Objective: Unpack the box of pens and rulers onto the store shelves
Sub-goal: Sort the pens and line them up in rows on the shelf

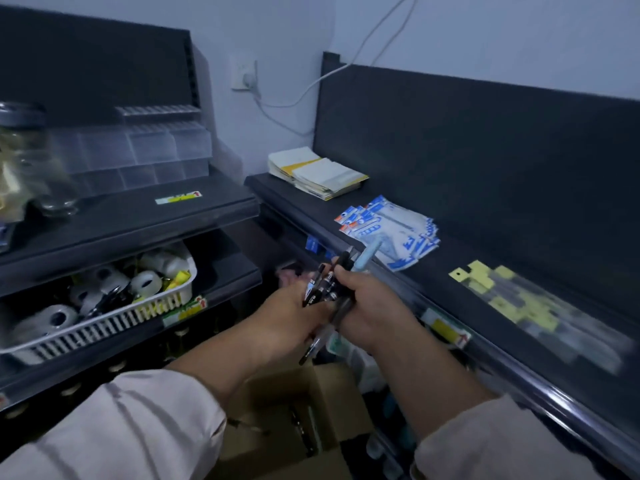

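The right shelf at 2 o'clock carries packets, with bare room beside them. The box stands open at 6 o'clock, under the arms. Some dark things lie inside, too blurred to name. Above it, at centre, the left hand and the right hand both grip one bundle of pens. I judge the bundle is being tidied. The next move calls for laying it on a shelf without spilling.
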